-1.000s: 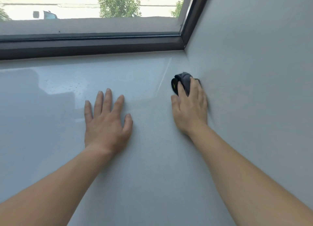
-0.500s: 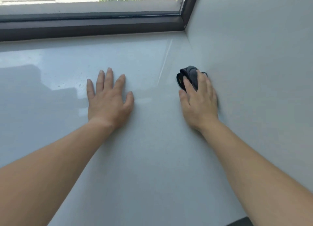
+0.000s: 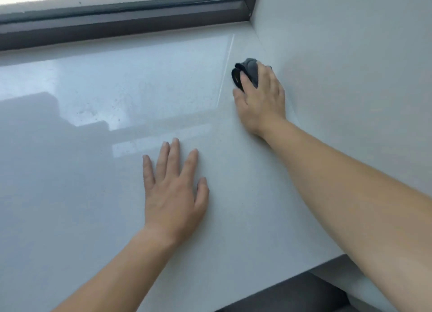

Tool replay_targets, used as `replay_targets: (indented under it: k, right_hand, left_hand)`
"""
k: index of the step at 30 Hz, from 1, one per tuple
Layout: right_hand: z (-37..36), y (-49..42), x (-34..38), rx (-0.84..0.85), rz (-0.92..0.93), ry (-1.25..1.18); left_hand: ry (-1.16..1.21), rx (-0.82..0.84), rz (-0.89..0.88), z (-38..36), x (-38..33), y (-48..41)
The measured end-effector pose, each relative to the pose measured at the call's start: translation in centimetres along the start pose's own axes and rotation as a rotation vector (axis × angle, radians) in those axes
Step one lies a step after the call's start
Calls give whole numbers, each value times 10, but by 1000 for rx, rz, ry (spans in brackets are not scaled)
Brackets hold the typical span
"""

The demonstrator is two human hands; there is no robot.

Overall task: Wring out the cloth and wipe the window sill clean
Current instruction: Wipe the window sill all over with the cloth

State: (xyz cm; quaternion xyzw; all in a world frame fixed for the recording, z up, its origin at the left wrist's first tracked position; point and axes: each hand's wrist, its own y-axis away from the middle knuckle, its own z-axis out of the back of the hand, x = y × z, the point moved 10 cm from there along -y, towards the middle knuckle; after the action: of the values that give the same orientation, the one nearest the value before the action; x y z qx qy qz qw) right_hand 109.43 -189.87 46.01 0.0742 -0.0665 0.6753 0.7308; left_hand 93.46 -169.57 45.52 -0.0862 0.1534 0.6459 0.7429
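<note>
Fingers (image 3: 265, 78) of the right hand (image 3: 261, 101) were pressed down over a bunched dark grey cloth (image 3: 249, 72), holding it flat against the window sill (image 3: 93, 148) where the sill met the side wall (image 3: 350, 54). The cloth was the only one in view, crumpled into a small wad, its folds poking out ahead of the fingertips, with a black edge curling on its left side. Two bare hands were in view. The left hand (image 3: 174, 195) lay palm-down on the sill, nearer the camera and well apart from the cloth, its fingers slightly spread and gripping nothing.

The pale, glossy sill ran wide and bare to the left, bounded at the far side by one dark window frame (image 3: 117, 24) and on the right by the wall. Its near edge showed at lower right, with a dark surface (image 3: 292, 295) below. Open room lay between the cloth and the frame, and across the whole left stretch. A patch of small specks (image 3: 98, 110) marked the sill near its bright reflection, left of the cloth.
</note>
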Motion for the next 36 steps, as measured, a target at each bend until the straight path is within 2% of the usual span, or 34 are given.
replay_targets:
  k: [3, 6, 8, 10, 15, 19, 23, 29, 32, 36]
  right_hand:
    - [-3, 10, -1, 4, 20, -21]
    - [2, 106, -10, -5, 129, -19]
    - [1, 186, -18, 39, 210, 4]
    - [0, 228, -40, 99, 226, 45]
    - [9, 215, -80, 77, -55, 101]
    - [11, 280, -84, 32, -155, 87]
    - [9, 338, -99, 88, -192, 72]
    - [12, 280, -87, 48, -95, 49]
    - [15, 290, -94, -32, -61, -26]
    - [12, 342, -73, -160, -158, -118]
  left_hand:
    - [-22, -2, 14, -3, 2, 0]
    - [-31, 9, 10, -3, 1, -1]
    - [-18, 21, 4, -3, 1, 1]
    - [3, 25, 9, -3, 1, 1]
    - [64, 62, -40, 0, -1, 9]
    - [51, 38, -123, 9, -6, 52]
    - [25, 59, -189, 10, -7, 110]
    - [9, 84, -143, 0, 10, 157]
    - [3, 85, -142, -1, 17, 165]
    - [27, 54, -118, 14, 40, 172]
